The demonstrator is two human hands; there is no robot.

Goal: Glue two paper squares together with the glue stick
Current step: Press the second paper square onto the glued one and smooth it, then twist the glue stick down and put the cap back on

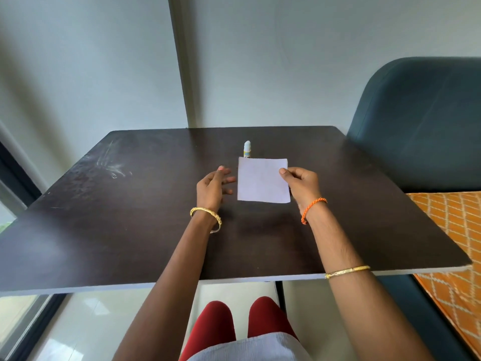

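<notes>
A white paper square (263,179) is held up a little above the dark table (130,217), near its middle. My right hand (302,185) pinches the square's right edge between thumb and fingers. My left hand (213,187) hovers just left of the paper, fingers spread, holding nothing. I cannot tell whether the square is one sheet or two laid together. The glue stick (247,149) stands upright with its white cap on, right behind the paper's top left corner; its lower part is hidden by the paper.
A dark blue chair (421,121) stands at the table's right rear corner, with an orange patterned cloth (453,230) beside the right edge. A wall lies directly behind the table. Pale scuff marks (112,168) show on the left of the tabletop.
</notes>
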